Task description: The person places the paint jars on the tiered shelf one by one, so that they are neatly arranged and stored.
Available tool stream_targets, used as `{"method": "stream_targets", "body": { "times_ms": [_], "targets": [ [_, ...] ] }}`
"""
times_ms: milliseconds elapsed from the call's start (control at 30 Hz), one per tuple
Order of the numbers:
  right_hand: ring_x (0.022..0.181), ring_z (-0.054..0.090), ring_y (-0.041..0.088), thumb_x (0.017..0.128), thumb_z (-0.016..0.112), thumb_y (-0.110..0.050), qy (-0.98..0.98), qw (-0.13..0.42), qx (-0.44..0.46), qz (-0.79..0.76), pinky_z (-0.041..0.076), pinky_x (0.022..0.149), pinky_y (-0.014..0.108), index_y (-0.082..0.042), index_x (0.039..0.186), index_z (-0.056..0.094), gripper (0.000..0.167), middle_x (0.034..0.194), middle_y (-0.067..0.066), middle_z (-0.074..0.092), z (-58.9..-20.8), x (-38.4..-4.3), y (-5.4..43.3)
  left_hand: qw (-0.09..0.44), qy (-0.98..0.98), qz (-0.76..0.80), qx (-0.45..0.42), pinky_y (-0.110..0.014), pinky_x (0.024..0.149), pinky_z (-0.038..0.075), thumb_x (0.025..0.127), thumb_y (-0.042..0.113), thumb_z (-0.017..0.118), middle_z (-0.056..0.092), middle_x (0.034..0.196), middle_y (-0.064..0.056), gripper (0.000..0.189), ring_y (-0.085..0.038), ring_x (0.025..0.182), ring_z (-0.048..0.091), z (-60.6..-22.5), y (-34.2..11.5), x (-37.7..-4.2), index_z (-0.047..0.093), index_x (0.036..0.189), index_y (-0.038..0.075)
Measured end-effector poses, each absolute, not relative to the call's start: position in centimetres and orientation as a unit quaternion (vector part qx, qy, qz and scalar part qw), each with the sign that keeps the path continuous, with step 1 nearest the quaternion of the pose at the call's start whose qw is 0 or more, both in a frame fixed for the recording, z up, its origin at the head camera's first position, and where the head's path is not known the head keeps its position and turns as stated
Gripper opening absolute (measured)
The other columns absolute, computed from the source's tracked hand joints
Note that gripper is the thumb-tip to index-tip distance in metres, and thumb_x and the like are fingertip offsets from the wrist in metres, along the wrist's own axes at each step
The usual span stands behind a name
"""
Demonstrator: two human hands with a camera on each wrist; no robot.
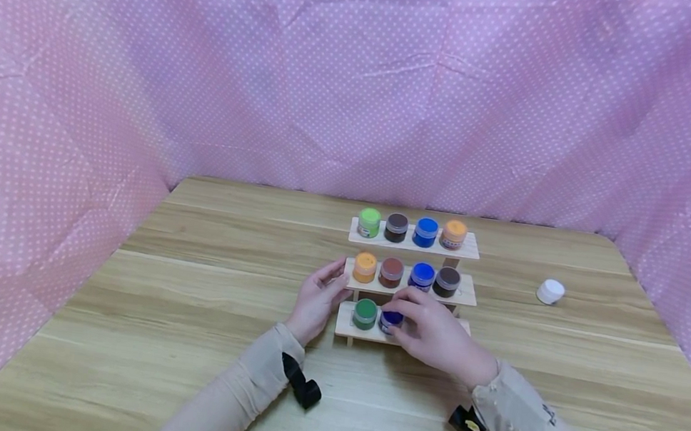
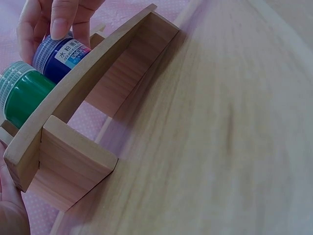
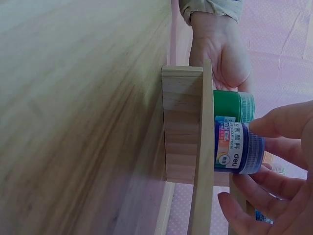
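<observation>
A three-tier wooden rack holds small paint jars with clear lids. My right hand pinches the lid of a dark blue paint jar, which stands upright on the lowest shelf. Beside it on the left is a green paint jar. My left hand holds the rack's left end at the middle shelf, its fingertips partly hidden by the board. In the left wrist view, the dark blue jar's base is hidden behind the shelf board.
On the middle shelf stand orange, brown, blue and dark jars; the top shelf carries light green, dark, blue and orange ones. A white-lidded jar lies apart on the wooden table at right. Pink dotted cloth surrounds the table.
</observation>
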State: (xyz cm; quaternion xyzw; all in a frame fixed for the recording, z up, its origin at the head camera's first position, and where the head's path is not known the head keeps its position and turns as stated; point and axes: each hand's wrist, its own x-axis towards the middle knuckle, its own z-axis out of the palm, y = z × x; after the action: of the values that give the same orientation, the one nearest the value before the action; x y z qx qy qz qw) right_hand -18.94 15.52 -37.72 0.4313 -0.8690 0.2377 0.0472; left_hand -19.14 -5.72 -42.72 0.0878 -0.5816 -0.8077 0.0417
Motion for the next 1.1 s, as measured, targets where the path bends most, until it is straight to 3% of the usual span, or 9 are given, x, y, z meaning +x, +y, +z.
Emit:
{"method": "stream_targets", "body": {
  "times_ms": [300,767,1100],
  "targets": [
    [0.093,0.059,0.013,0.078,0.076,-0.014,-0.875,0.059,0.420,0.235,0.055,0.081,0.031,-0.013,0.109,0.069,0.032,0.108,0.000,0.060,-37.7,-19.0,15.5,0.039,-0.580,-0.811,0.069,-0.015,0.077,0.054,0.096,0.001,0.049,0.051,0.113,-0.006,0.044,-0.004,0.089,0.057,-42.5,-5.8,-19.1,0.041,0.138,-0.006],
    [0.101,0.059,0.021,0.073,0.079,-0.004,-0.860,0.077,0.417,0.286,0.054,0.087,0.041,-0.007,0.110,0.068,0.039,0.110,0.005,0.060,-36.9,-18.9,17.1,0.030,-0.584,-0.808,0.074,-0.016,0.079,0.054,0.096,0.003,0.050,0.050,0.116,-0.008,0.044,-0.005,0.091,0.057,-42.3,-6.0,-19.2,0.042,0.139,-0.003],
    [0.097,0.059,0.022,0.074,0.076,0.000,-0.857,0.100,0.410,0.294,0.056,0.081,0.039,-0.007,0.108,0.068,0.036,0.107,0.005,0.061,-37.1,-19.1,18.7,0.025,-0.581,-0.809,0.088,-0.016,0.080,0.054,0.096,0.002,0.051,0.049,0.117,-0.008,0.043,-0.006,0.092,0.057,-42.0,-6.1,-19.4,0.043,0.139,0.000]
  ]
}}
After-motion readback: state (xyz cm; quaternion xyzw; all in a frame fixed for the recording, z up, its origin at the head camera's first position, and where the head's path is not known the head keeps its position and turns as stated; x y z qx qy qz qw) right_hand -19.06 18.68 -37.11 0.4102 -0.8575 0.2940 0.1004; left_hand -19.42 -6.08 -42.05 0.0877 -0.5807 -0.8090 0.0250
